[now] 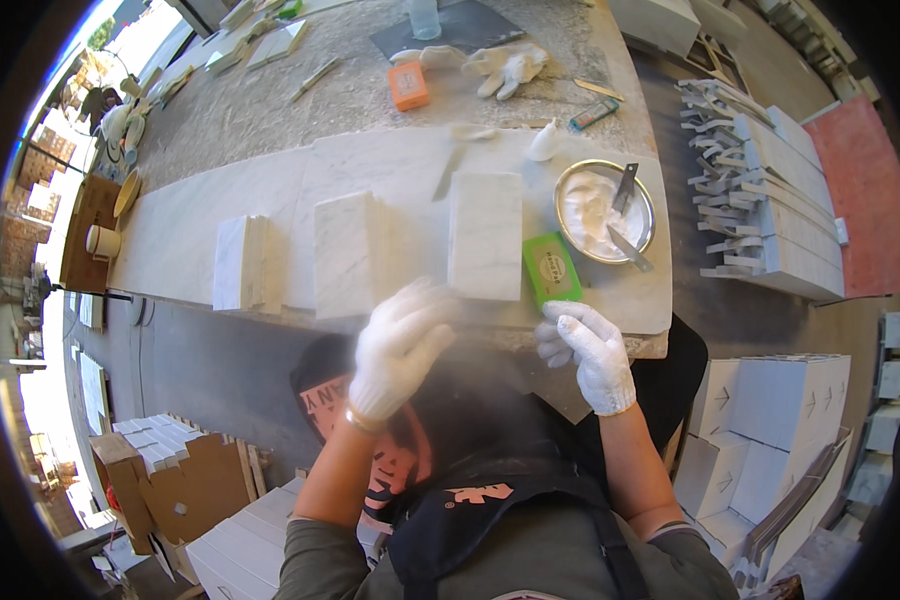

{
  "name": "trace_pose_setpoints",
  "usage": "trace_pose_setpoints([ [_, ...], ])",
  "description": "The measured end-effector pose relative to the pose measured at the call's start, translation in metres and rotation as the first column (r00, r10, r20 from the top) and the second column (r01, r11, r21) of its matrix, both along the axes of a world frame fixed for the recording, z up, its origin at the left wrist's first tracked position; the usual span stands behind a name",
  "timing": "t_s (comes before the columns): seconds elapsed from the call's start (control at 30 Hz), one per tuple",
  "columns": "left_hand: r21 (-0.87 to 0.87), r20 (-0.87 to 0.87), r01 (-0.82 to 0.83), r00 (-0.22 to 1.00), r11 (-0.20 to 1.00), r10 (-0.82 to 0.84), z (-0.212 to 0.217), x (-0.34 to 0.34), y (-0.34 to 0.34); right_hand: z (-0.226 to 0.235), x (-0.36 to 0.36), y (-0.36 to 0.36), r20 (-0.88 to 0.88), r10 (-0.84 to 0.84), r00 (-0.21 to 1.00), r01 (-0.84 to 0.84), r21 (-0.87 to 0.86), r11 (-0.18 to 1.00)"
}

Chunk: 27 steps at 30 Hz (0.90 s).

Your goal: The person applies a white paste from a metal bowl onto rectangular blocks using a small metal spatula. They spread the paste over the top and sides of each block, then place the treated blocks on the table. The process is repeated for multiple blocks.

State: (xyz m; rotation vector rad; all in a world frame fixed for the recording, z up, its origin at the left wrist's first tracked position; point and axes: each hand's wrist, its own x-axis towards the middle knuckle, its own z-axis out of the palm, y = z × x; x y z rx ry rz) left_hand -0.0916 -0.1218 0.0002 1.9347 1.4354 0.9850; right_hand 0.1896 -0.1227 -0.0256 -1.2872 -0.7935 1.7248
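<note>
The marble block (486,234) lies flat on the pale stone surface (220,215), its long axis running away from the person, its near end close to the front edge. All positions below are referenced to this block.

Just to its right, touching or nearly touching the near corner, sits a green rectangular sanding pad (552,268). Farther right stands a round metal bowl (604,211) of white paste with two metal tools resting in it. To the block's left stand two more marble blocks (348,253) and (242,262), also lengthwise.

The left hand (402,347), in a white glove, hovers directly below the block's near end — the nearer of the two hands. It appears motion-blurred, fingers loosely curled; it holds nothing visible, and contact with the block cannot be confirmed.

The right hand (590,352), also gloved, sits below and right of the block, immediately under the green pad. Its fingers are partly curled — whether the fingertips grip the pad's near edge cannot be told.

Beyond the block, a spare pair of white gloves (500,66) and an orange box (408,86) lie on the grey granite.
</note>
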Motion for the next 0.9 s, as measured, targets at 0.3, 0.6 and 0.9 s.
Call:
trace_pose_setpoints([
  [0.3,-0.078,-0.031,-0.222,0.975,0.972,0.22,-0.024,0.017,0.007,0.021,-0.029,0.009,0.1,0.071,0.992,-0.076,0.052,0.996],
  [0.6,-0.134,0.118,-0.065,0.99,0.989,0.082,-0.043,0.018,0.013,0.023,-0.019,0.013,0.162,0.035,0.986,-0.048,0.076,0.996],
  [0.9,0.05,0.238,-0.123,0.965,0.991,0.108,-0.058,0.036,0.027,0.057,0.073,0.05,0.766,-0.554,0.326,-0.304,0.64,0.706],
])
